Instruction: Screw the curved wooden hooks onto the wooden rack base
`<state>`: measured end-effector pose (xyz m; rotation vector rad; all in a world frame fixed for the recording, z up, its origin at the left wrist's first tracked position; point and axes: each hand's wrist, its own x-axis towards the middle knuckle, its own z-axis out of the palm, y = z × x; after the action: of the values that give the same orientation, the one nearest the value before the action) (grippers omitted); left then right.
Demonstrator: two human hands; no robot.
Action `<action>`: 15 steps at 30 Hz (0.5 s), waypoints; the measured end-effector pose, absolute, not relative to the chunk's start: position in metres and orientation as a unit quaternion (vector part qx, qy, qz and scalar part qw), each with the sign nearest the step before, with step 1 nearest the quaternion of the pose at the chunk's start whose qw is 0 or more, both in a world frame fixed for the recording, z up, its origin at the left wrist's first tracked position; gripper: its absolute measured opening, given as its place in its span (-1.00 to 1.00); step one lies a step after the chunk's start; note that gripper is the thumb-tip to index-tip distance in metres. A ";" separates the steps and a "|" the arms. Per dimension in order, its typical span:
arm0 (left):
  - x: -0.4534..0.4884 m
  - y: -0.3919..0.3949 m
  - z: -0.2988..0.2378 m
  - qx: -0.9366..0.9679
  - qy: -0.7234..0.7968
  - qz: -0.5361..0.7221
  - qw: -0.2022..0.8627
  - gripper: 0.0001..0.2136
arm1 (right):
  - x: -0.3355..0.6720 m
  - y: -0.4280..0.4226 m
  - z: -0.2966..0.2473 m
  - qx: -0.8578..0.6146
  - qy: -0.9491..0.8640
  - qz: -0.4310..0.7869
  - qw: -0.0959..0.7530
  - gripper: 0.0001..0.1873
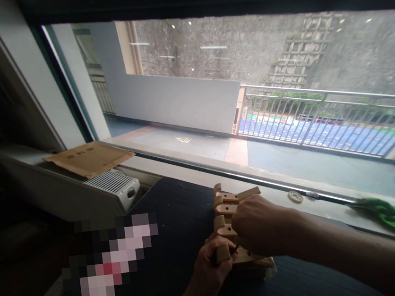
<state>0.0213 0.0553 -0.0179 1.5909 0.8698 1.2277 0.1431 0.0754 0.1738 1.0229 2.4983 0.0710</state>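
Observation:
A stack of light wooden pieces with rounded ends and small holes [230,206] lies on a dark table top [170,217] by the window. My left hand [211,270] is closed around the near end of one wooden piece [224,253] at the front of the stack. My right hand [259,226] reaches in from the right with its fingers curled over the middle of the stack, pressing on the wooden pieces; a thin dark object shows between both hands, too small to name.
A white radiator [114,183] with a cardboard sheet [89,158] on it stands at the left. On the windowsill lie a small roll of tape [295,196] and a green cloth [385,214]. A large window [248,90] faces a balcony railing. A blurred patch covers the lower left.

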 end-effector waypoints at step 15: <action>0.021 0.054 -0.013 0.651 0.356 0.493 0.454 -0.96 | 0.141 0.076 0.174 0.353 0.914 0.018 0.198 -0.83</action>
<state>0.0209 0.0538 -0.0133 1.6075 0.8783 1.2170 0.1413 0.0756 0.1737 0.9882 2.5588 0.0515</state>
